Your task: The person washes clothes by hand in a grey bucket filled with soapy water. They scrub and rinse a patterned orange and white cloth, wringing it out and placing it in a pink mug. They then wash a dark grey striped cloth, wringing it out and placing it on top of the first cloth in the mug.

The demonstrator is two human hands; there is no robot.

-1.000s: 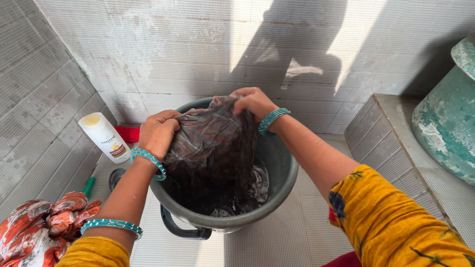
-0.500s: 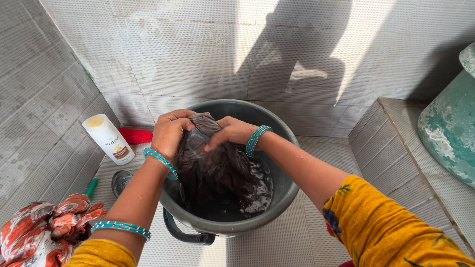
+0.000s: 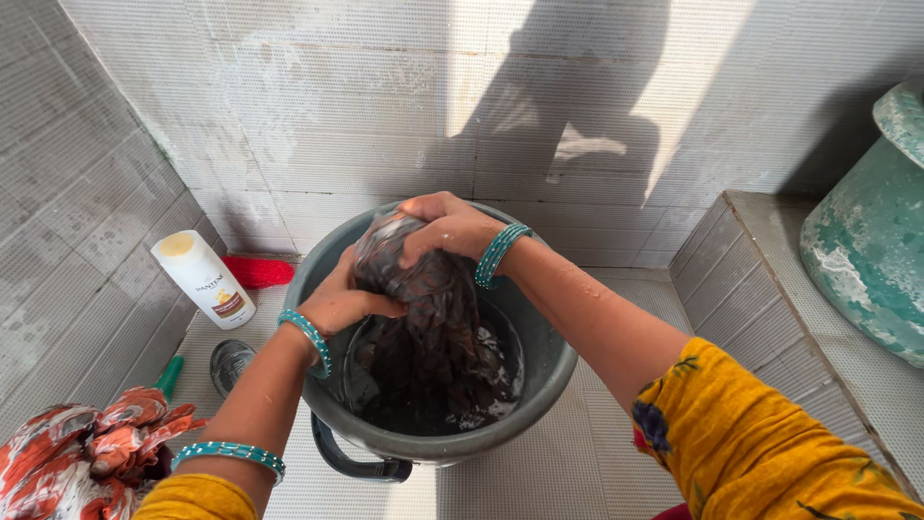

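Taking the bucket (image 3: 539, 385) as the landmark: there is one grey bucket with a dark handle, one dark wet cloth (image 3: 423, 318), one bottle, one red brush, one green-handled tool, one drain cover, one heap of red and white cloth and one green drum.

Far to the bucket's left and nearer the camera lies the heap of red and white cloth (image 3: 87, 453). Just above it a green handle (image 3: 169, 374) shows, and a round drain cover (image 3: 231, 364) sits just beside the bucket's left wall. Left of the bucket and further back stands a white bottle (image 3: 204, 279), tilted, with a red brush (image 3: 255, 273) between it and the bucket.

The left hand (image 3: 346, 300) is clenched on the cloth's left side above the bucket. The right hand (image 3: 448, 226) has its fingers closed over the cloth's top end, at the bucket's far rim. The cloth is bunched into a thick roll, its long axis roughly upright, the lower end trailing down into the sudsy water inside the bucket.

Well right of the bucket a tiled ledge (image 3: 770, 279) carries the green drum (image 3: 871, 241).

The floor and walls are pale grey tile, lit by sun.
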